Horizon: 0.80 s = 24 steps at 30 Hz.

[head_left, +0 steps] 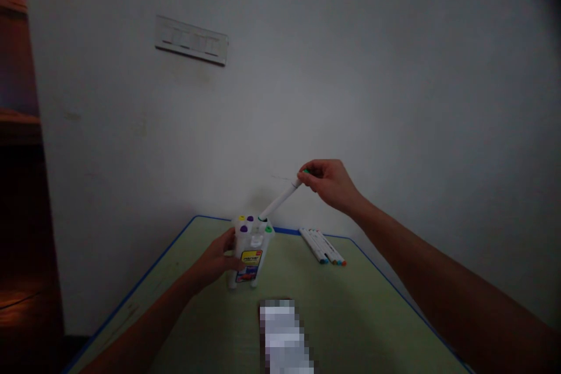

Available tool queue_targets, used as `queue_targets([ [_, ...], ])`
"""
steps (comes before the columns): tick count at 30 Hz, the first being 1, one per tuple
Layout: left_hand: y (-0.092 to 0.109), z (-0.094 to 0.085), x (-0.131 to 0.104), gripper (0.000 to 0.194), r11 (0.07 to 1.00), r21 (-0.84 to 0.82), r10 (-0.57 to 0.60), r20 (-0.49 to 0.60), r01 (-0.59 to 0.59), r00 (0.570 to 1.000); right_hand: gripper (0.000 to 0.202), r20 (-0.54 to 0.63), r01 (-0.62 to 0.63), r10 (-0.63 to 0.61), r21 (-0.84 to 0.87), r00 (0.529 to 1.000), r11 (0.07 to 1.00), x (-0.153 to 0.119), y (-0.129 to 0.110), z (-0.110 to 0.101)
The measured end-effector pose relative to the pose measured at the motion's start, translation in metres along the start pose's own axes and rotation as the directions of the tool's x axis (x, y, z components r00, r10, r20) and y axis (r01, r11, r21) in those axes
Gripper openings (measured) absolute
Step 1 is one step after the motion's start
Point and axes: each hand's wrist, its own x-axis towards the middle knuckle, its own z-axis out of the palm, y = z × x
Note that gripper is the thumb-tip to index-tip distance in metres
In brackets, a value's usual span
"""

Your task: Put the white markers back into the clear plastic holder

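Note:
A clear plastic marker case (256,241) with a yellow and blue label stands upright on the table. My left hand (219,258) is closed around its left side, the thumb over the label. Markers with yellow, purple and green ends show at its top. My right hand (326,180) pinches the green upper end of a white marker (279,200). This marker slants down to the left, its lower tip at the top of the case. To the right of the case, several white markers (322,246) lie side by side, with blue, orange and brown ends towards me.
The pale green table (210,327) has a blue edge and meets a grey wall. A phone-like object (284,336), its surface pixelated, lies near the front. A switch panel (191,40) is on the wall. Dark shelving is at the far left.

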Motion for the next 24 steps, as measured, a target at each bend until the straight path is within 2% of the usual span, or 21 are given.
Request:
queue_targets([
  [5,0.000,0.001,0.001,0.055,1.000,0.000,0.028,0.007,-0.028,1.000,0.014,0.086,0.032,-0.016,-0.195,0.996,0.980,0.009,0.003,0.021],
  [11,0.000,0.000,0.000,0.056,1.000,0.007,0.018,0.009,-0.018,1.000,0.014,0.215,0.121,-0.052,-0.326,0.975,0.937,0.014,0.006,0.053],
  [17,0.003,0.002,-0.002,0.055,0.999,0.017,0.030,0.005,-0.031,1.000,0.017,0.330,0.167,-0.033,-0.388,0.943,0.906,0.010,0.015,0.078],
  [24,0.004,0.003,-0.002,0.055,1.000,0.004,0.031,-0.010,-0.031,0.999,0.019,0.426,0.199,-0.017,-0.386,0.904,0.901,0.003,0.021,0.094],
])
